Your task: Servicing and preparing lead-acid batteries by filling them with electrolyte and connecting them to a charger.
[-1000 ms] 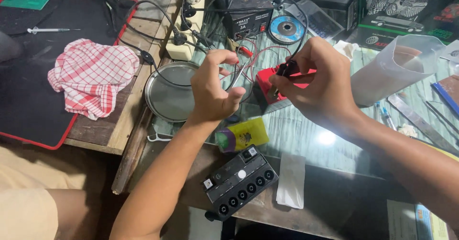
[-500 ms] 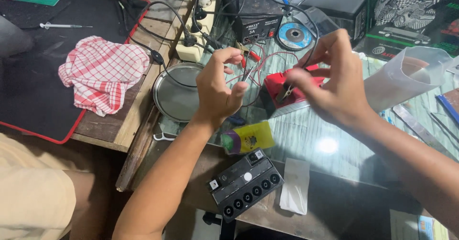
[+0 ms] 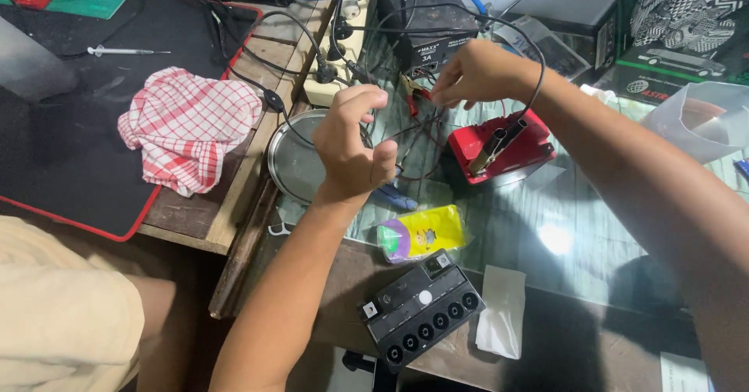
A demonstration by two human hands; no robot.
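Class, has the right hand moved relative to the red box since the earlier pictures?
Yes. The right hand has left the red box, going up toward the black unit.

Glossy metal lid (checked cloth nr.)

Tangled wires and a red box crowd the centre; glass nearer seems open.

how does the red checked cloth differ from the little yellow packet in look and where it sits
The red checked cloth is soft fabric, crumpled in a heap on the black mat; the yellow packet is glossy plastic, lying flat on the glass tabletop. The cloth is clearly larger than the packet. The cloth lies left of the left hand, the packet just below it. Neither is touched by a hand.
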